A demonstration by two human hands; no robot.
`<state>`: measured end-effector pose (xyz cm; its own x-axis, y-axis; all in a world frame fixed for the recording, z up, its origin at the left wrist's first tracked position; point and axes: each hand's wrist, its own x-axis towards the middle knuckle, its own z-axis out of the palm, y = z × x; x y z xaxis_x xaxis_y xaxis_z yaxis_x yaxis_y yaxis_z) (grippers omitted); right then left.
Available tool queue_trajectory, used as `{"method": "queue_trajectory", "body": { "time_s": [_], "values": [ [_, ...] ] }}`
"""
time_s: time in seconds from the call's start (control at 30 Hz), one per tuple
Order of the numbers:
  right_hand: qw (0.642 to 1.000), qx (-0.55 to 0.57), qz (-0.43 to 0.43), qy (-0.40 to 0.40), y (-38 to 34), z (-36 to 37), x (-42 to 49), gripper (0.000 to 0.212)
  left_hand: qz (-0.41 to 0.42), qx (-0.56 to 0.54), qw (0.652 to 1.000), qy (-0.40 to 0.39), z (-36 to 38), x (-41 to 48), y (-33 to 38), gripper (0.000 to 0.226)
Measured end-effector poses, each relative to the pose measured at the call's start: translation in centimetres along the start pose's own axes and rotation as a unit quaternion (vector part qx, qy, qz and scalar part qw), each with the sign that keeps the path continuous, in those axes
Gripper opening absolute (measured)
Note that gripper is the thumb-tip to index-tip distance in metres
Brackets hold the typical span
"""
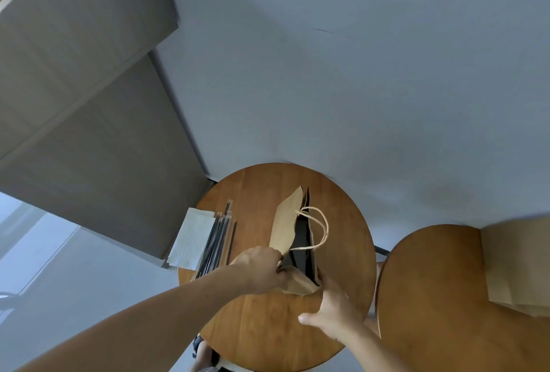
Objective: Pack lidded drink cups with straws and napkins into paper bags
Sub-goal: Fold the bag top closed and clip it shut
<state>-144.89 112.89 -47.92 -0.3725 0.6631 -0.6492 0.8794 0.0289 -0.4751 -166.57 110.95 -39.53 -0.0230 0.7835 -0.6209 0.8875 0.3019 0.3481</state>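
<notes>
A brown paper bag (285,223) with a twisted paper handle stands on the round wooden table (259,321), its mouth spread and dark inside. My left hand (260,272) grips the near left edge of the bag. The fingers of my right hand (329,309) reach into the near right corner of the bag's mouth, thumb out to the left. Left of the bag lie several black straws in clear wrappers (218,242) and a stack of white napkins (192,237). No cup shows in view.
A second round wooden table (431,297) stands to the right with a stack of flat paper bags (518,267) on it. Grey cabinets (89,103) rise at the left and a white wall lies behind.
</notes>
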Motion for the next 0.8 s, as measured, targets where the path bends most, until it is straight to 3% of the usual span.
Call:
{"method": "queue_trajectory", "body": {
  "time_s": [0.07, 0.13, 0.27, 0.4, 0.53, 0.6, 0.73, 0.8],
  "values": [
    [0.996, 0.026, 0.022, 0.077, -1.0, 1.2, 0.3, 0.094, 0.005, 0.007, 1.0, -0.01, -0.1, 0.1, 0.3, 0.04],
    [0.988, 0.053, 0.044, 0.135, -2.3, 1.7, 0.6, 0.067, 0.015, 0.019, 1.0, -0.017, -0.1, 0.1, 0.4, 0.039],
    [0.976, 0.05, 0.045, 0.206, -3.4, 1.8, 1.0, 0.04, 0.024, -0.004, 1.0, -0.013, -0.7, -0.1, -0.1, 0.042],
    [0.982, 0.039, -0.002, 0.183, -3.4, 1.5, 1.2, 0.042, 0.023, -0.037, 0.999, -0.01, -0.7, -0.4, -0.4, 0.042],
    [0.979, 0.105, -0.127, 0.117, -3.1, 0.0, 0.9, 0.079, 0.011, -0.176, 0.984, 0.002, -1.0, -0.2, -0.1, 0.058],
    [0.976, 0.082, -0.177, 0.097, -3.4, -1.0, 0.6, 0.088, -0.003, -0.227, 0.974, 0.016, -1.3, 0.1, 0.6, 0.063],
    [0.965, 0.0, -0.251, 0.075, -4.6, -1.6, -0.2, 0.067, -0.035, -0.171, 0.983, 0.061, -0.9, 1.0, 2.3, 0.045],
    [0.968, -0.02, -0.244, 0.05, -4.5, -2.1, -0.2, 0.069, -0.042, -0.13, 0.987, 0.084, -0.9, 1.4, 2.7, 0.026]
  ]
}}
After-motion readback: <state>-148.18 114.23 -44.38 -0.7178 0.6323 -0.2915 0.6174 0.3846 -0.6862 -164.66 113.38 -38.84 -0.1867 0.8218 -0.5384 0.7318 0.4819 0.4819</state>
